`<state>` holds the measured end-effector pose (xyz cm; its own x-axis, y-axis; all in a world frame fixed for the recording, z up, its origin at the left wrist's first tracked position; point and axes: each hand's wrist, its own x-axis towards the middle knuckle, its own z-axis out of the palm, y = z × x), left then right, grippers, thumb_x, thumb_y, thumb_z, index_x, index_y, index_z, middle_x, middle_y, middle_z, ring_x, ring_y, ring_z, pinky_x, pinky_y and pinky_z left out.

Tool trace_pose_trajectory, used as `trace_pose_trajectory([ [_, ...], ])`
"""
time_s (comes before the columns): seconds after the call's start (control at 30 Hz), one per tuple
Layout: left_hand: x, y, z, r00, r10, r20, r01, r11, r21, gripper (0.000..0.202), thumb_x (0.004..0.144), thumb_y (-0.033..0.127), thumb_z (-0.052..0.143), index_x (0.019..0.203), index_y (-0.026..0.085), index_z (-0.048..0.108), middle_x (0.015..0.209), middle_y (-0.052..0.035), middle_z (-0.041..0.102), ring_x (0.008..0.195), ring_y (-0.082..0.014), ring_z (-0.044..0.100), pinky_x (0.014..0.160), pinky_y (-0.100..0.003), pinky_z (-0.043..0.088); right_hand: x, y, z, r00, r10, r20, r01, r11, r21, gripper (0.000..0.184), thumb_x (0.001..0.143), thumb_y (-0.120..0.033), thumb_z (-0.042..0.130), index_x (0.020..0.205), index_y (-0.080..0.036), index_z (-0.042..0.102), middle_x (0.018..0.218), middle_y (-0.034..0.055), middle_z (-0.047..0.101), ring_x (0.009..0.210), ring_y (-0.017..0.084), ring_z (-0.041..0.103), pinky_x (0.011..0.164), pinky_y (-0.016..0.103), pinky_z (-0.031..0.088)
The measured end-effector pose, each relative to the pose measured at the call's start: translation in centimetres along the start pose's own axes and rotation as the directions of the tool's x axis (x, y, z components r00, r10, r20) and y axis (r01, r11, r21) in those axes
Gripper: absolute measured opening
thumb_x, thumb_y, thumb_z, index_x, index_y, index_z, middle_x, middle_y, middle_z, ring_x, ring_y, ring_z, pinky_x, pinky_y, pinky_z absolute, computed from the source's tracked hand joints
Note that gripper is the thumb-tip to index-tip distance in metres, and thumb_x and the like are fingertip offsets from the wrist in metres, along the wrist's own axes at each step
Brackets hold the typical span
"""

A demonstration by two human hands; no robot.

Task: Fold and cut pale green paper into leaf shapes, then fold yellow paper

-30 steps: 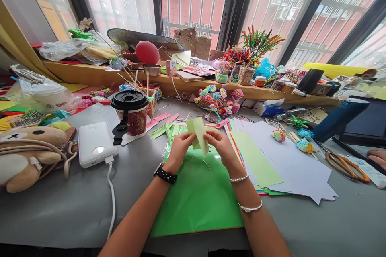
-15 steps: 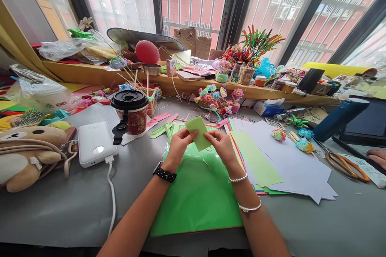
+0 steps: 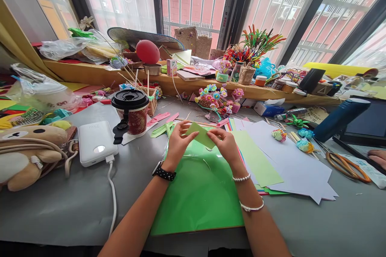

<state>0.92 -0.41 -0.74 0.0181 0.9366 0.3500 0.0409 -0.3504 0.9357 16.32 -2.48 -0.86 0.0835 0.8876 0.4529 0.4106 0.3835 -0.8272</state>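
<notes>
A small light green paper piece (image 3: 201, 135) is held between my two hands above a large green sheet (image 3: 197, 192) on the grey table. My left hand (image 3: 177, 143), with a black watch at the wrist, pinches the paper's left edge. My right hand (image 3: 225, 144), with bead bracelets at the wrist, pinches its right edge. The paper lies tilted, nearly flat, with its far corner pointing away from me. Both hands have their fingers closed on it.
A lidded coffee cup (image 3: 132, 111) and a white power bank (image 3: 96, 142) with cable stand left. White and coloured sheets (image 3: 283, 158) lie right, with scissors (image 3: 345, 165) and a blue bottle (image 3: 337, 119) beyond. Another person's hand (image 3: 378, 157) shows at the right edge. Paper flowers (image 3: 217, 100) crowd the back.
The green paper piece has turned from upright to nearly flat, and both hands have shifted slightly away from me while holding it.
</notes>
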Motion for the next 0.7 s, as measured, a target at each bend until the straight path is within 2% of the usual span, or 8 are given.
trace_pose_trajectory([
  [0.07,0.14,0.11,-0.44,0.967,0.249,-0.05,-0.229,0.94,0.254,0.055,0.064,0.034,0.066,0.113,0.021,0.045,0.109,-0.0087,0.056,0.1,-0.0219,0.052,0.082,-0.036,0.042,0.04,-0.03,-0.23,0.991,-0.133,0.03,0.136,0.972,-0.191,0.017,0.076,-0.03,0.053,0.076,-0.017,0.064,0.078,0.0063,0.064,0.076,0.019,0.057,0.071,0.031,0.044],
  [0.13,0.21,0.17,-0.76,0.9,0.433,0.052,-0.401,0.777,0.485,0.047,0.067,0.031,0.063,0.112,0.024,0.048,0.108,-0.007,0.057,0.102,-0.022,0.049,0.088,-0.039,0.037,0.05,-0.04,-0.31,0.964,-0.253,0.081,0.265,0.905,-0.333,0.016,0.078,-0.026,0.051,0.077,-0.018,0.065,0.079,0.0065,0.063,0.078,0.02,0.055,0.073,0.033,0.043],
  [0.17,0.21,0.15,-0.84,0.869,0.479,0.124,-0.459,0.687,0.563,0.038,0.07,0.029,0.061,0.107,0.024,0.052,0.103,-0.0057,0.06,0.099,-0.0217,0.051,0.089,-0.04,0.035,0.04,-0.02,-0.3,0.949,-0.298,0.103,0.315,0.872,-0.374,0.015,0.079,-0.024,0.051,0.077,-0.018,0.065,0.079,0.0067,0.063,0.079,0.02,0.054,0.073,0.033,0.043],
  [0.27,0.12,-0.05,-0.8,0.805,0.528,0.27,-0.551,0.5,0.668,0.011,0.076,0.026,0.055,0.084,0.024,0.062,0.081,-0.0011,0.065,0.083,-0.0184,0.056,0.09,-0.041,0.034,-0.02,0.03,-0.15,0.918,-0.374,0.136,0.394,0.808,-0.439,0.015,0.079,-0.023,0.051,0.078,-0.018,0.065,0.08,0.0068,0.062,0.08,0.02,0.053,0.073,0.033,0.043],
  [0.33,0.02,-0.2,-0.66,0.779,0.548,0.304,-0.577,0.438,0.689,0.011,0.077,0.025,0.053,0.075,0.024,0.063,0.073,0.0012,0.065,0.075,-0.016,0.057,0.091,-0.041,0.033,-0.08,0.03,-0.04,0.911,-0.392,0.131,0.406,0.788,-0.462,0.014,0.079,-0.023,0.051,0.078,-0.018,0.064,0.08,0.0063,0.062,0.08,0.02,0.053,0.072,0.033,0.043],
  [0.53,-0.31,-0.18,-0.39,0.734,0.595,0.327,-0.605,0.355,0.713,0.013,0.079,0.024,0.05,0.076,0.023,0.063,0.071,0.0025,0.065,0.07,-0.0137,0.057,0.092,-0.04,0.032,-0.25,-0.26,0.19,0.902,-0.415,0.12,0.42,0.78,-0.464,0.011,0.079,-0.023,0.052,0.08,-0.019,0.062,0.081,0.0052,0.063,0.081,0.02,0.053,0.073,0.034,0.042],
  [0.7,-0.43,0.03,-0.39,0.724,0.611,0.322,-0.606,0.338,0.72,0.013,0.079,0.024,0.05,0.077,0.024,0.063,0.072,0.0031,0.066,0.071,-0.0138,0.057,0.093,-0.041,0.03,-0.21,-0.29,0.23,0.904,-0.417,0.091,0.408,0.78,-0.476,0.011,0.079,-0.022,0.052,0.079,-0.019,0.062,0.079,0.0041,0.063,0.08,0.019,0.054,0.072,0.033,0.042],
])
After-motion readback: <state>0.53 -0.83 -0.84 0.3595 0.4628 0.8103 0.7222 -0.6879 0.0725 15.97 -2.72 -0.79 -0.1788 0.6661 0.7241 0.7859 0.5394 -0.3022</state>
